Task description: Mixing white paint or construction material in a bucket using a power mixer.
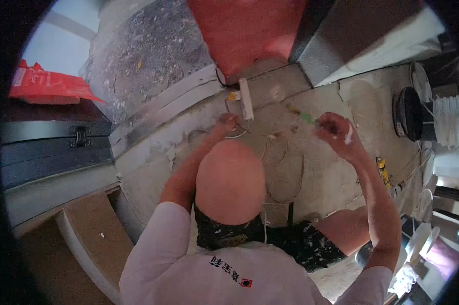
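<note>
My left hand [228, 122] is closed at a thin pale cable [236, 136], just beside a long white power strip [246, 99]. Its fingertips are small and partly hidden. Out to the right, my right hand [336, 133] is raised over the floor and grips one end of a slim green-and-yellow tool [305, 117]. Motion blurs this tool, so its exact kind does not show; it points left toward the strip. A yellow piece [233, 95] sits against the strip's left side. Loose cord [301, 175] loops across the floor between my hands.
My bent knee [230, 183] rises between my arms. A red panel [249, 30] and grey box-like block [351, 40] stand ahead. At right are a black round spool [408, 114], coiled white cable [453, 122] and a yellow tool [383, 173]. A dark cabinet [56, 145] stands left.
</note>
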